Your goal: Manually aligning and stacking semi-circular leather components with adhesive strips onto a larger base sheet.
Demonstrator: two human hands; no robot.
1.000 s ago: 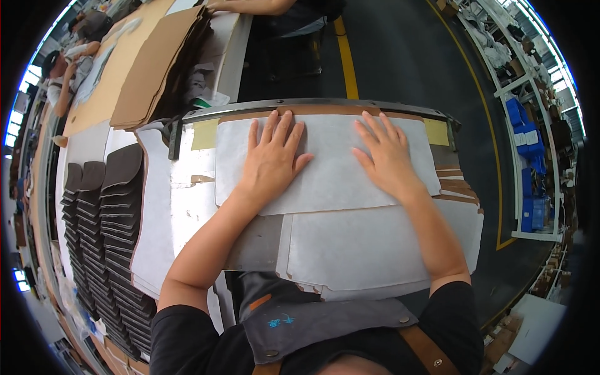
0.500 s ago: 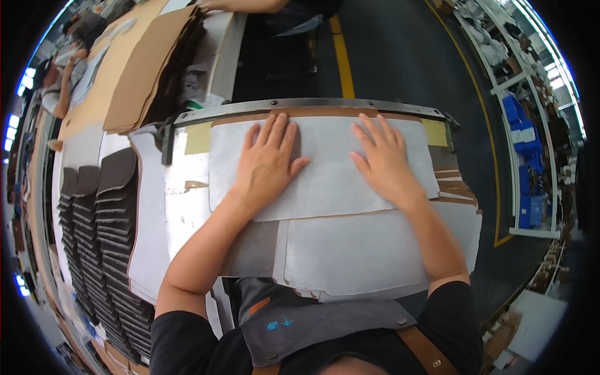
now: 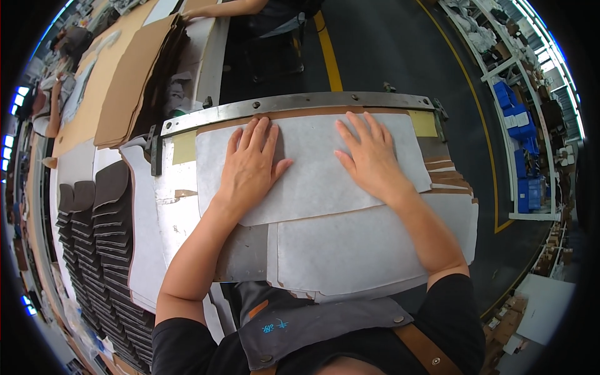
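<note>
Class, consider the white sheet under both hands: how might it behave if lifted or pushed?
The white sheet looks thin, so it is probably light and may sag if lifted by one edge. It lies flat, so tipping seems unlikely. Pushed away, it might soon meet the metal bar beyond its far edge.

blue bins [image 3: 530, 194] on white rack [image 3: 534, 217], right | brown sheets [image 3: 128, 81] stacked, upper left | yellow line [image 3: 328, 53] on dark floor [image 3: 387, 44]

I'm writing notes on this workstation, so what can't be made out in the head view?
In the head view:
Palms: hidden by the backs of the left hand and right hand.
Lower white sheets: partly covered by the upper white sheet.
Co-worker at top: head cut off by upper edge.
Blue bins: contents too small to tell.
</note>
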